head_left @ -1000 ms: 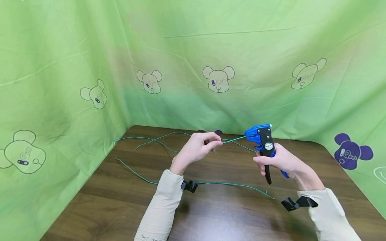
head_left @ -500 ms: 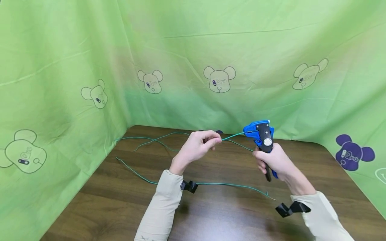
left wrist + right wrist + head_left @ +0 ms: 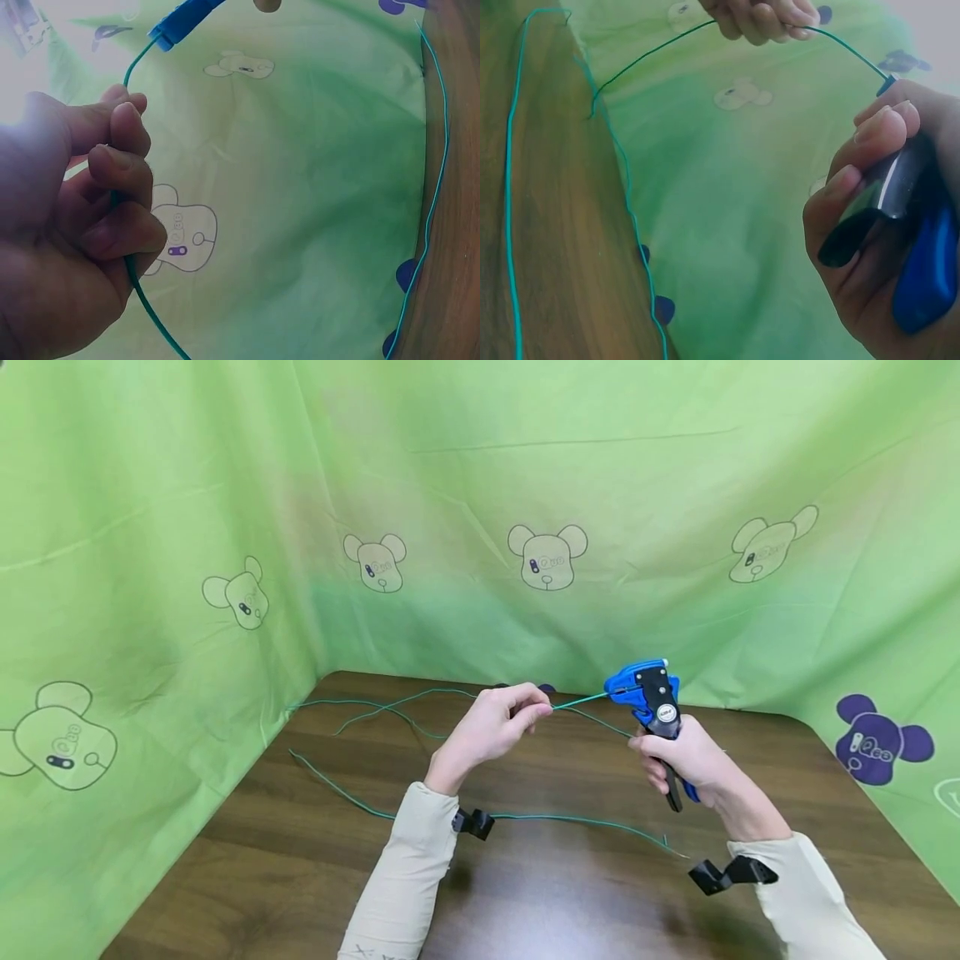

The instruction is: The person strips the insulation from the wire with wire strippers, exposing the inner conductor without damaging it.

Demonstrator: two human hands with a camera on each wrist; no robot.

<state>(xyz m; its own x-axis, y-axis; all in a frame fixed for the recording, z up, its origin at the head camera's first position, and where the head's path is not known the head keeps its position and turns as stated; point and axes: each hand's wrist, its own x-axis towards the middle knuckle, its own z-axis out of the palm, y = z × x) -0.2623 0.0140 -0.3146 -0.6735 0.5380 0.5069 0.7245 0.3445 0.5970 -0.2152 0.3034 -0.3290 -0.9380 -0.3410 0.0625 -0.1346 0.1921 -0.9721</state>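
Observation:
In the head view my left hand (image 3: 495,722) pinches a thin green wire (image 3: 581,701) between thumb and fingertips. The wire runs from those fingers into the blue nose of a wire stripper (image 3: 660,693). My right hand (image 3: 690,760) grips the stripper's handles, its nose pointing left and the tool held above the table. Seen from the left wrist, the wire (image 3: 154,309) also passes through the curled lower fingers and hangs below them. From the right wrist, fingers wrap the black handle beside the blue handle (image 3: 930,262). The wire's end inside the nose is hidden.
Another green wire (image 3: 577,818) lies across the brown wooden table (image 3: 247,860), with a thin bare end at the right. Further green wire (image 3: 352,702) lies in loose curves along the back. A green printed cloth (image 3: 465,468) surrounds the table's back and sides.
My right hand has moved slightly up and left with the wire stripper, and its handles have come closer together. My left hand has hardly moved, still pinching the wire.

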